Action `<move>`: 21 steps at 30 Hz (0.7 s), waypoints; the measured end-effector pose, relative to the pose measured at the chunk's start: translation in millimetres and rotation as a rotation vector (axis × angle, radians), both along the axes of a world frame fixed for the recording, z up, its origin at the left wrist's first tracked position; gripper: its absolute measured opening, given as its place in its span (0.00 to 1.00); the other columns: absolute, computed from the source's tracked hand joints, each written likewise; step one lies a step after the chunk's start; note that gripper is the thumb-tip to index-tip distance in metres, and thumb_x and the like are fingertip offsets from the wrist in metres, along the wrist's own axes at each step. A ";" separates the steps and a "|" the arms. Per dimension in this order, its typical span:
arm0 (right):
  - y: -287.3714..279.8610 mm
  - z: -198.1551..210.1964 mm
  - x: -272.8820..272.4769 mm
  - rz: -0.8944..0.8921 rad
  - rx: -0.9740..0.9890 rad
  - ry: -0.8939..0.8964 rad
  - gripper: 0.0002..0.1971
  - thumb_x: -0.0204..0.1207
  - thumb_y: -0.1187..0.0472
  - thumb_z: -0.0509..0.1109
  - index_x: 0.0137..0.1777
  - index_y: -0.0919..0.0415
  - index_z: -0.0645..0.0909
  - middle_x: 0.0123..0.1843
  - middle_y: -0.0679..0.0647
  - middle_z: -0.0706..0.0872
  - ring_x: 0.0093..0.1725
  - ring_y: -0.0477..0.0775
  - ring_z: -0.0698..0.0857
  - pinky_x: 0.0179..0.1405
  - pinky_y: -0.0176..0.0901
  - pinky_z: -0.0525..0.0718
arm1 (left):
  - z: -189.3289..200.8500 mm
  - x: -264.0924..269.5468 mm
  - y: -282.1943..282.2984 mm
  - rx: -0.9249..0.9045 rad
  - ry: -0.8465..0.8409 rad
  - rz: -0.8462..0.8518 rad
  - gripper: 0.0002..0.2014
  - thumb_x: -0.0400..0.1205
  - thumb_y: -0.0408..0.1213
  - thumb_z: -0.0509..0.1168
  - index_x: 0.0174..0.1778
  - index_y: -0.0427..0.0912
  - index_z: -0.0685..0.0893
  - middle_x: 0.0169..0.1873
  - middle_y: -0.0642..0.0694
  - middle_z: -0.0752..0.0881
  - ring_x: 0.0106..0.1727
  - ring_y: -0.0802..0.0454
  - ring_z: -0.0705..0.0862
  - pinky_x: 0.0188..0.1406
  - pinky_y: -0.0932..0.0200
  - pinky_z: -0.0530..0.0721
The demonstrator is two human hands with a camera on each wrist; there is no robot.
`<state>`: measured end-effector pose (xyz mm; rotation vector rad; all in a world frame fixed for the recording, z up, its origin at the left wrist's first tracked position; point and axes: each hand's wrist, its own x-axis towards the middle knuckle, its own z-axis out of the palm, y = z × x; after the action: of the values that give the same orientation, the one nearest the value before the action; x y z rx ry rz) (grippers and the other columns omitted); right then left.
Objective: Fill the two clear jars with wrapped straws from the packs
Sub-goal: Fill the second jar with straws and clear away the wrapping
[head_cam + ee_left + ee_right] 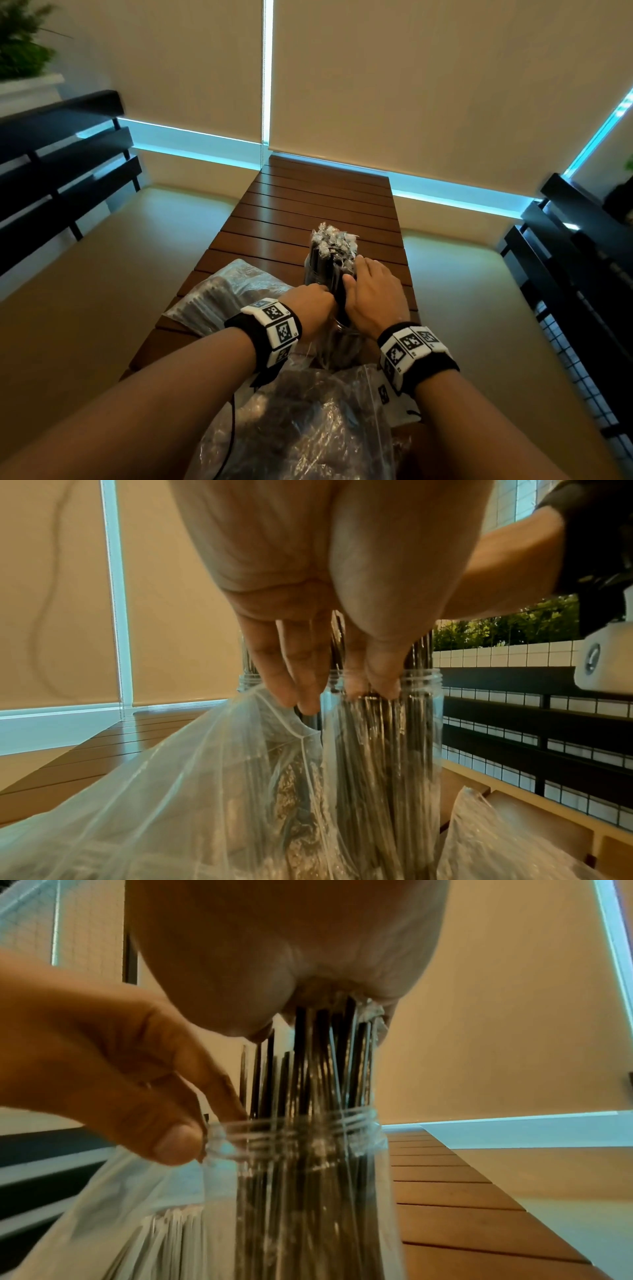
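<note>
On the slatted table [308, 205], the clear jar [298, 1137] is being pinched at the rim by the left hand [310, 306] for steadiness; its wrapped black straws [308, 1069] are being clasped together by the right hand [375, 296]

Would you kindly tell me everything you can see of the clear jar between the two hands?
The jar is clear, glass or plastic, upright, lidless, with a threaded neck. It is packed with black wrapped straws that stick out above its mouth. The left hand pinches its rim; the right hand grips the straws above. A clear bag leans against its side. Its base is hidden.
</note>
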<state>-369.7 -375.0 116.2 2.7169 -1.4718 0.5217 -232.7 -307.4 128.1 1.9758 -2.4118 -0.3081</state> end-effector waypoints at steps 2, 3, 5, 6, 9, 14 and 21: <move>2.9 7.3 0.4 -0.034 0.000 -0.069 0.30 0.81 0.41 0.51 0.76 0.60 0.70 0.74 0.60 0.76 0.74 0.59 0.72 0.73 0.55 0.73 | 2.9 4.7 2.0 -0.050 0.027 0.043 0.13 0.82 0.41 0.63 0.62 0.45 0.80 0.55 0.44 0.83 0.55 0.42 0.84 0.48 0.48 0.82; 6.4 12.0 1.2 -0.049 -0.031 -0.130 0.30 0.80 0.41 0.53 0.75 0.59 0.71 0.74 0.60 0.76 0.74 0.59 0.72 0.73 0.56 0.72 | 4.1 7.7 4.2 -0.102 0.027 0.076 0.15 0.81 0.42 0.65 0.63 0.45 0.76 0.56 0.45 0.82 0.55 0.43 0.84 0.47 0.49 0.82; 15.4 22.8 5.2 -0.050 -0.155 -0.243 0.24 0.78 0.42 0.58 0.68 0.55 0.77 0.68 0.56 0.79 0.69 0.57 0.76 0.68 0.56 0.75 | 4.7 16.2 7.4 -0.217 -0.036 0.156 0.22 0.77 0.47 0.71 0.63 0.47 0.71 0.57 0.47 0.79 0.55 0.44 0.82 0.48 0.49 0.81; 20.3 27.7 8.6 -0.029 -0.222 -0.282 0.19 0.78 0.44 0.60 0.62 0.54 0.79 0.63 0.54 0.81 0.63 0.56 0.77 0.62 0.55 0.76 | 4.8 21.8 8.9 -0.227 -0.072 0.219 0.26 0.74 0.50 0.73 0.62 0.47 0.70 0.56 0.47 0.77 0.55 0.45 0.81 0.48 0.49 0.81; 33.1 42.3 25.2 0.159 -0.228 -0.277 0.08 0.79 0.51 0.63 0.44 0.53 0.78 0.44 0.48 0.80 0.42 0.49 0.77 0.43 0.48 0.80 | 2.5 42.2 12.0 -0.071 -0.131 0.362 0.23 0.74 0.49 0.73 0.58 0.46 0.71 0.55 0.46 0.78 0.53 0.43 0.84 0.43 0.49 0.82; 48.7 37.2 59.7 0.387 0.248 0.212 0.14 0.80 0.56 0.61 0.32 0.57 0.73 0.33 0.53 0.78 0.33 0.57 0.82 0.34 0.49 0.84 | 7.7 67.3 16.2 -0.011 -0.117 0.439 0.07 0.80 0.34 0.63 0.37 0.42 0.73 0.47 0.40 0.86 0.49 0.41 0.85 0.47 0.49 0.85; 38.9 -22.4 108.6 0.247 0.573 0.106 0.08 0.80 0.64 0.60 0.46 0.60 0.82 0.46 0.61 0.85 0.48 0.64 0.83 0.43 0.46 0.79 | 28.6 85.6 26.1 -0.116 0.051 0.387 0.07 0.84 0.39 0.60 0.45 0.42 0.82 0.44 0.41 0.86 0.39 0.43 0.80 0.37 0.54 0.75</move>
<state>-261.1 -336.2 93.8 3.3172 -1.4432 -0.0700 -147.1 -281.3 156.8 2.2831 -1.9108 -0.2008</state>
